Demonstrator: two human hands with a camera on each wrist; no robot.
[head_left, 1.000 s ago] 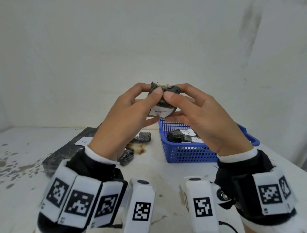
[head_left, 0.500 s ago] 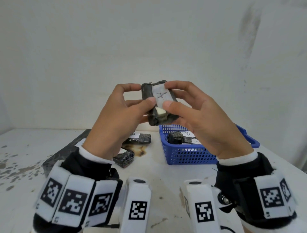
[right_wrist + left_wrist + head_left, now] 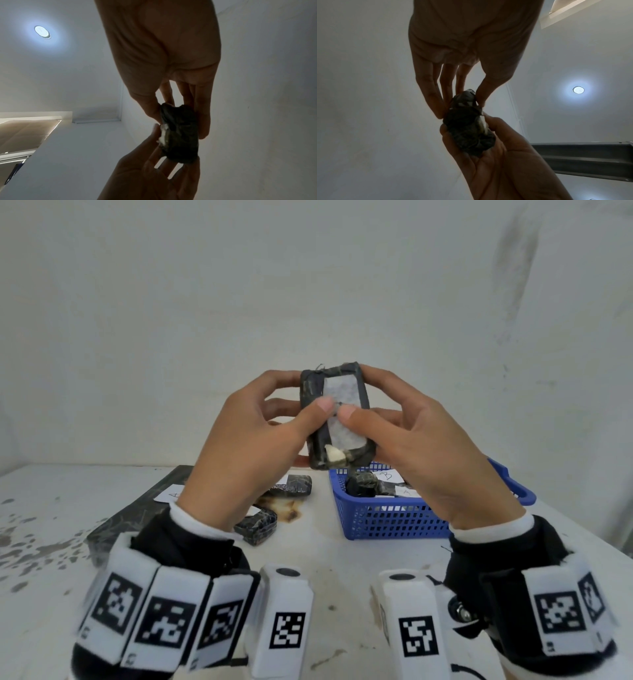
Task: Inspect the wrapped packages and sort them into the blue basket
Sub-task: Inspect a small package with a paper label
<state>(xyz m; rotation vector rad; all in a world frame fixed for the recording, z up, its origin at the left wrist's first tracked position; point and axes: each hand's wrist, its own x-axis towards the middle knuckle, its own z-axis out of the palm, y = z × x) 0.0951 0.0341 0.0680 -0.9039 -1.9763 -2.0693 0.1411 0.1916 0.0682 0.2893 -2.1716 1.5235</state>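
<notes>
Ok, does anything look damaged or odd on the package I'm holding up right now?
Yes. The held package, pinched between the left hand and right hand, has a tear at its lower end: something pale pokes through the dark wrap. Below, the table shows a brown scorch-like stain.

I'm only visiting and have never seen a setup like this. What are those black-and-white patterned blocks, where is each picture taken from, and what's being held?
No machine here: a person works with bare hands. The patterned blocks are worn on the wrists. The big picture comes from a camera on the head; the two dark ones come from wrist cameras looking up along the fingers towards the ceiling. The left hand and right hand together hold a dark wrapped package with a white label, torn at one lower corner. On the white table stand a blue basket holding labelled packages, two loose packages and a flat dark sheet.
</notes>
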